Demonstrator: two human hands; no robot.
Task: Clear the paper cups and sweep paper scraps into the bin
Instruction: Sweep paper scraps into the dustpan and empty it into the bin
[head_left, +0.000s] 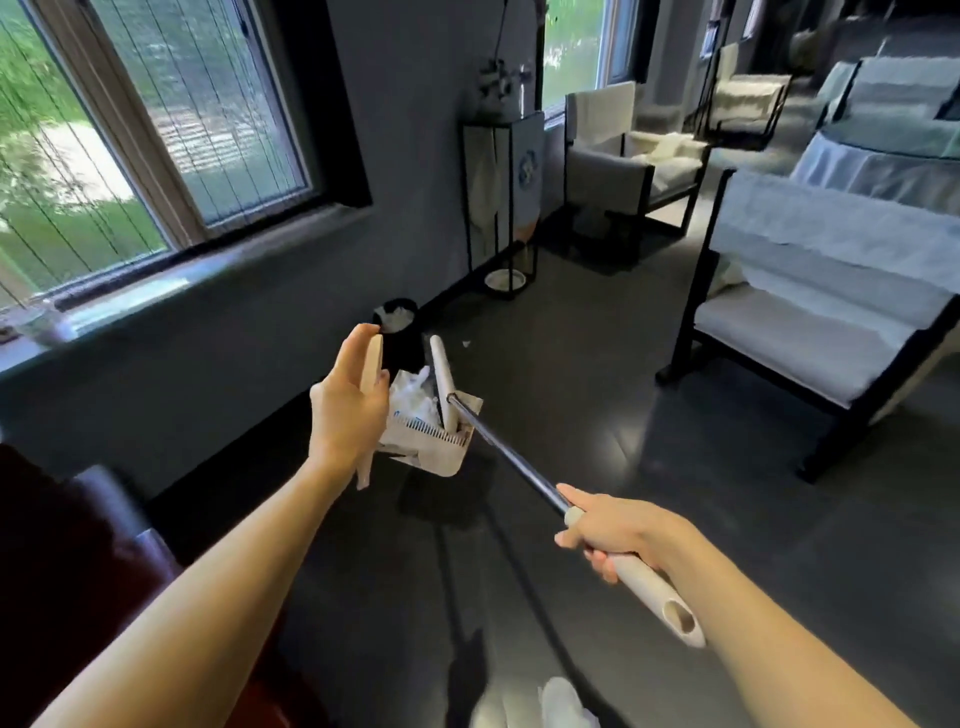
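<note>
My left hand (345, 415) is shut on a flat beige handle (372, 364) beside the white dustpan (441, 457). The dustpan hangs above the dark floor with crumpled paper scraps (415, 397) in it. My right hand (618, 535) grips the beige end of a long metal broom pole (506, 452), whose far end meets a beige broom head (442, 379) standing in the dustpan. Just beyond the dustpan, against the wall, stands a black bin (399, 338) with white paper inside. One small paper scrap (466, 343) lies on the floor to the right of the bin.
A dark red seat (78, 545) is at my lower left under the window sill (156, 291). White cushioned chairs (810, 322) line the right side, and a tall black stand (501, 208) is by the wall. Something white and blurred (563, 701) lies at the bottom edge.
</note>
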